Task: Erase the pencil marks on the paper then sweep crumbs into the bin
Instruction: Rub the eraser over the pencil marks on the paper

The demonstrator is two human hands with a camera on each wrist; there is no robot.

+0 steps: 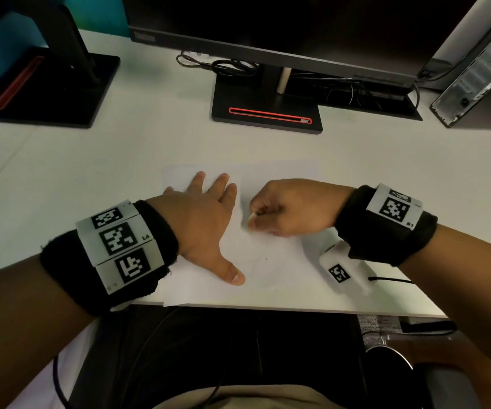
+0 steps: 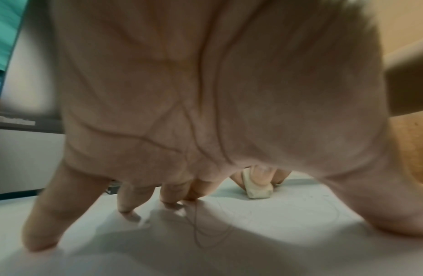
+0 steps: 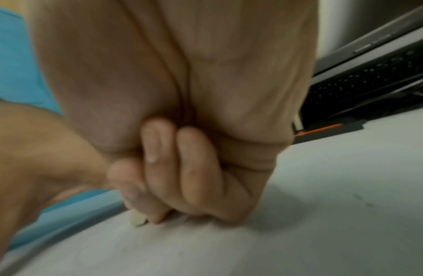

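Observation:
A white sheet of paper [image 1: 279, 261] lies on the desk near the front edge, with faint pencil lines [image 2: 205, 231] on it. My left hand [image 1: 206, 214] lies flat on the paper's left part, fingers spread and straight, pressing it down. My right hand [image 1: 282, 211] is curled at the middle of the sheet and pinches a small off-white eraser [image 1: 252, 215], whose tip touches the paper [image 2: 259, 188]. In the right wrist view the eraser [image 3: 137, 220] pokes out below the curled fingers.
A monitor stand [image 1: 268, 113] with a red slot sits behind the paper, with cables [image 1: 223, 64] at the back. A second black stand [image 1: 46, 84] is at far left, a computer case [image 1: 480, 72] at far right. No bin shows.

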